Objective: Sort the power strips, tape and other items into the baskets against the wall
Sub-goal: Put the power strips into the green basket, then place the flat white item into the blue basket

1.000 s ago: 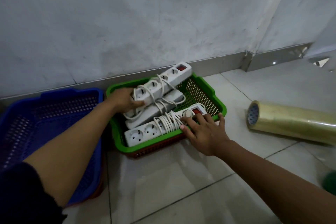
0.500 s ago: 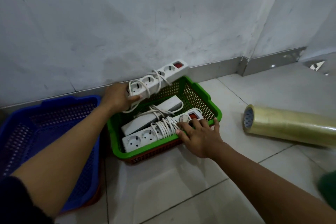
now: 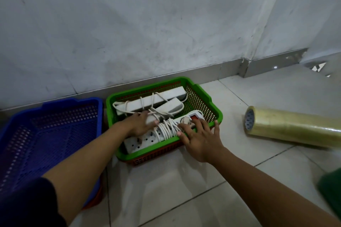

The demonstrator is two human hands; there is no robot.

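Power strips (image 3: 155,101) lie bundled in the green basket (image 3: 212,101) under both hands — left hand (image 3: 142,125) loosely cupped on a middle strip, right hand (image 3: 201,138) spread flat over the nearest strip's cord — so press them level, I'd judge, with loose cord tucked inside.

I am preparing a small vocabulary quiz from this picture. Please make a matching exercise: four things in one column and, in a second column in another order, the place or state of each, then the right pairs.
Things
1. green basket
2. blue basket
3. roll of clear tape
4. right hand

Places or states
A. lies on its side on the floor tiles
B. holds three white power strips
C. rests on the near rim of a basket
D. stands at the wall with nothing visible inside

Pairs: 1-B, 2-D, 3-A, 4-C
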